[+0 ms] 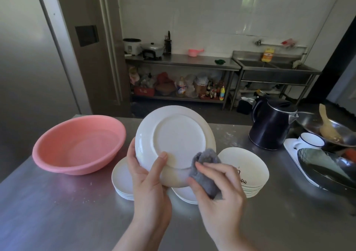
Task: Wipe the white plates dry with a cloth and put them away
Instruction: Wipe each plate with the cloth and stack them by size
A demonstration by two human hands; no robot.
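Mid-task — left hand (146, 175) grips round white plate (174, 143) tilted above steel counter (57, 202), right hand (215, 183) pinches grey cloth (206, 166) at its rim; white plate stacks (248, 171) on the counter not yet put away

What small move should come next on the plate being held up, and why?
Probably sweep the grey cloth up across the plate. The right hand presses it only at the lower rim, while the left hand holds the plate tilted, underside showing.

Glossy plate (179, 135), fuzzy cloth (207, 173), brushed-steel tbl (57, 212)
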